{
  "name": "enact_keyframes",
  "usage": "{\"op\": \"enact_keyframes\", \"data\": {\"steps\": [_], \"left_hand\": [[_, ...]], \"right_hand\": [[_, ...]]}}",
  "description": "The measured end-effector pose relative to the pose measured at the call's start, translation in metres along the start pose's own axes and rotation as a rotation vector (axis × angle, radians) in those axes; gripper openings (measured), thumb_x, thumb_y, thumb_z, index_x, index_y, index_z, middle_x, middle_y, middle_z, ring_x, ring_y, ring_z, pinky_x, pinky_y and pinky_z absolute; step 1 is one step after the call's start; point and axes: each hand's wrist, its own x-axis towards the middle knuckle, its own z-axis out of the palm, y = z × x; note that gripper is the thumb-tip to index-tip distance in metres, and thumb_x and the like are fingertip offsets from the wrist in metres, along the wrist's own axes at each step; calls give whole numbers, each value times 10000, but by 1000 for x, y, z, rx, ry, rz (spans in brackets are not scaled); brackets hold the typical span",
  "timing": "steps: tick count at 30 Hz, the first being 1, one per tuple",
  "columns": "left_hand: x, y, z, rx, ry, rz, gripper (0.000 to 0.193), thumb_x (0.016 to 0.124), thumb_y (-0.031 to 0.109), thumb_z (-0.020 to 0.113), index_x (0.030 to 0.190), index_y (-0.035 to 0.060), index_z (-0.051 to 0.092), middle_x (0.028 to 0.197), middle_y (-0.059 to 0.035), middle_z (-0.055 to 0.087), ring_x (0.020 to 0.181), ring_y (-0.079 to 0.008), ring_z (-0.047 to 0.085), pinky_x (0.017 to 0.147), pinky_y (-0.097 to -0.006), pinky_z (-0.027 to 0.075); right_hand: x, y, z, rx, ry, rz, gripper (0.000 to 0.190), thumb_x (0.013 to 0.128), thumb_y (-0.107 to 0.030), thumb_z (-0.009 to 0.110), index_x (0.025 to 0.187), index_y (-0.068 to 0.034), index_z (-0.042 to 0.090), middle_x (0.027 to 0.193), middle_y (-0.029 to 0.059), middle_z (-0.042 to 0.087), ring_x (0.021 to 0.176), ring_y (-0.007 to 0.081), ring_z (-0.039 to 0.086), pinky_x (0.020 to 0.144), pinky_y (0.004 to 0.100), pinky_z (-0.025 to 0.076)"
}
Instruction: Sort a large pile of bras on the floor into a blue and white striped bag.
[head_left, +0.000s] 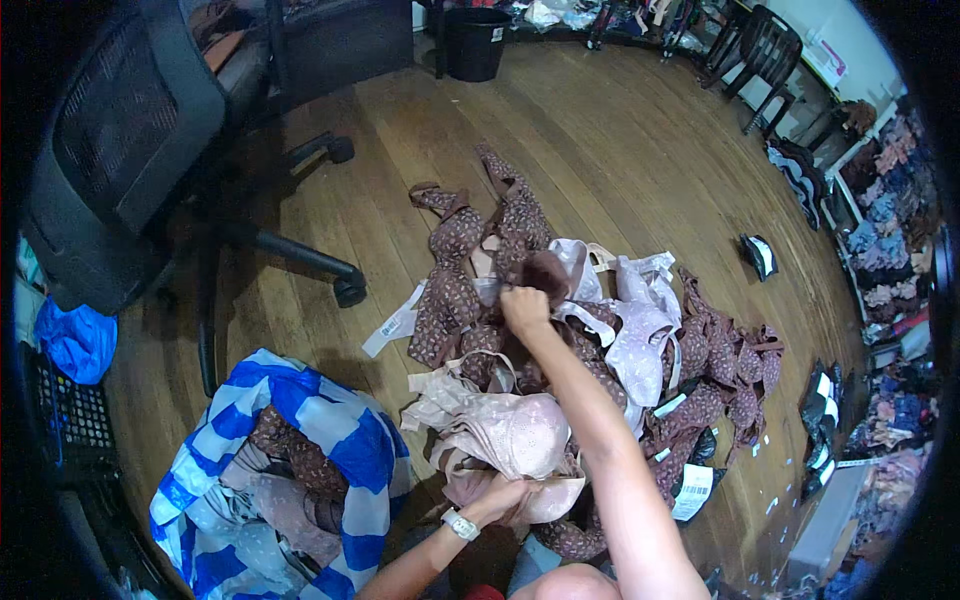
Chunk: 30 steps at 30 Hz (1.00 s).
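My left hand (504, 499), with a watch at its wrist, grips the edge of a pale pink bra (525, 435) near the bottom middle. Farther forward, my right hand (526, 307) is closed on a dark brown garment (545, 276) that looks blurred, above the heap. Under and around both hands lie brown patterned bras (450, 300) on the wooden floor. White-lilac bras (637, 349) rest right of my right forearm, and more brown patterned bras (739, 360) spread beyond them. To the left stands a blue and white checked plastic bag (375, 450) holding brown and pale garments.
An office chair (135, 150) stands at left, its wheeled base (307, 259) close to the heap. A black bin (476, 45) is at the back. Black packages with white labels (694, 491) lie at right, near shelves of garments (885, 225). A black crate (75, 412) sits far left.
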Motion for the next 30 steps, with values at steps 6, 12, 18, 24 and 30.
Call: {"op": "enact_keyframes", "data": {"steps": [6, 12, 18, 24, 30], "left_hand": [[4, 2, -8, -81, -95, 30, 367, 745, -47, 540, 1112, -61, 513, 1042, -105, 582, 961, -180, 539, 845, -260, 425], [-1, 30, 0, -102, -71, 7, 444, 746, -60, 535, 1180, -68, 442, 1147, -135, 528, 1009, -200, 519, 867, -280, 420], [1, 37, 3, -185, -102, 41, 383, 735, -62, 527, 1116, -68, 494, 1061, -127, 578, 971, -203, 546, 859, -291, 429], [-4, 29, -4, 185, 91, -106, 204, 748, 58, 635, 927, -36, 607, 825, -63, 625, 730, -127, 570, 663, -243, 459], [-5, 24, -5, 115, 41, 35, 181, 772, 94, 632, 915, -15, 610, 760, -34, 610, 648, -110, 545, 575, -240, 446]], "right_hand": [[-123, 60, -100, 28, 65, 102, 231, 672, -231, 551, 705, -19, 638, 740, 182, 631, 672, 313, 630, 624, 408, 504], [-184, 109, -154, -364, -433, 88, 530, 615, -392, 693, 1085, -172, 589, 881, 140, 637, 838, 270, 614, 725, 408, 484], [-43, 55, -120, 554, 510, -28, 238, 793, -228, 556, 851, -2, 605, 780, 207, 610, 726, 348, 605, 648, 389, 470], [98, 28, 24, 898, 312, 430, 513, 739, -352, 583, 1026, 70, 526, 954, 262, 591, 907, 366, 580, 817, 405, 443], [74, 30, 43, 713, 192, 569, 500, 663, -320, 632, 976, 62, 553, 938, 257, 599, 906, 384, 579, 795, 406, 452]]}}
